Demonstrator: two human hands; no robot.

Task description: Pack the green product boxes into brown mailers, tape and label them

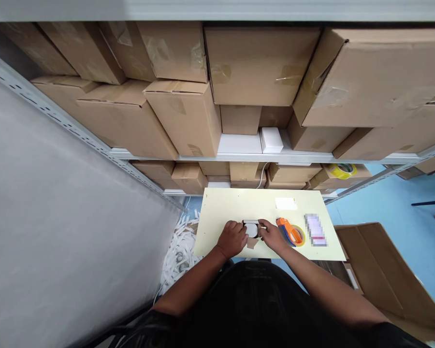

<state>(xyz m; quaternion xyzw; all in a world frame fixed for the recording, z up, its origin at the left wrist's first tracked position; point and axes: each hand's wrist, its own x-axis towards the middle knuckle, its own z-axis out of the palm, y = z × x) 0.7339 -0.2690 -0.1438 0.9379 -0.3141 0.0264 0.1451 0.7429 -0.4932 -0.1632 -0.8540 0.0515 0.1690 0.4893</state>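
On a pale yellow table [221, 212] both my hands close round a small white object [252, 228] with a dark top edge. My left hand [233, 238] grips its left side with curled fingers. My right hand [271, 235] pinches its right side. A small piece of brown cardboard [253, 243] lies under the object, between my hands. What the white object is stays unclear at this size.
An orange tape dispenser [291, 231] with yellow tape lies right of my right hand, then a blurred pack [315, 230]. A white slip [285, 203] lies farther back. Shelves of cardboard boxes [261, 65] stand behind. White scraps [177, 251] litter the floor left; an open carton [387, 270] stands right.
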